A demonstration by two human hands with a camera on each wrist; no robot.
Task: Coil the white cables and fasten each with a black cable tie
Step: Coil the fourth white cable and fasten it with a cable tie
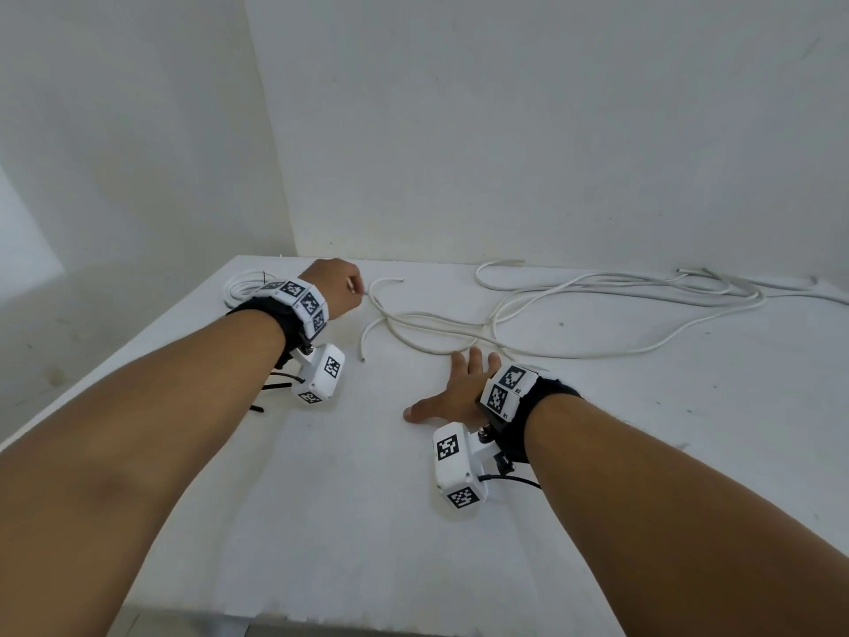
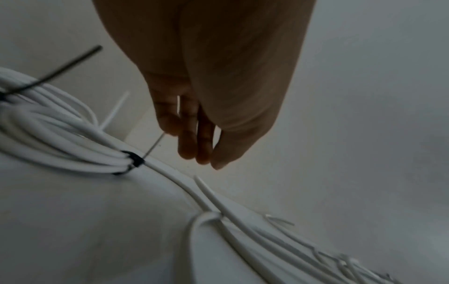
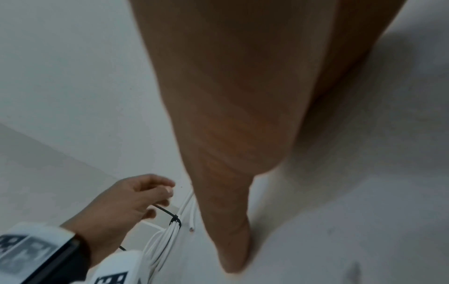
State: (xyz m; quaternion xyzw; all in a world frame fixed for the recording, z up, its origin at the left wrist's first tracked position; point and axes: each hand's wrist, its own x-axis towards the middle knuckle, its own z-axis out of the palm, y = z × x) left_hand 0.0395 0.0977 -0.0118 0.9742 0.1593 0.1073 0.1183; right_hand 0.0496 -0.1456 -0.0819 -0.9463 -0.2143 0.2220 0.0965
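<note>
A coiled white cable (image 1: 241,287) lies at the table's far left, bound by a black cable tie (image 2: 134,160) and a second tie (image 2: 48,76) further round. My left hand (image 1: 340,287) hovers just right of the coil; in the right wrist view the tie's thin tail (image 3: 161,209) runs in between its curled fingers (image 3: 157,192). My right hand (image 1: 455,388) lies flat on the table, fingers spread, fingertips touching the loose white cables (image 1: 597,291) that sprawl across the back right. Cable ends (image 1: 367,342) lie between the hands.
Spare black cable ties (image 1: 275,387) lie on the white table (image 1: 321,521) under my left wrist. White walls close the back and left; the table's left edge (image 1: 138,347) drops to the floor.
</note>
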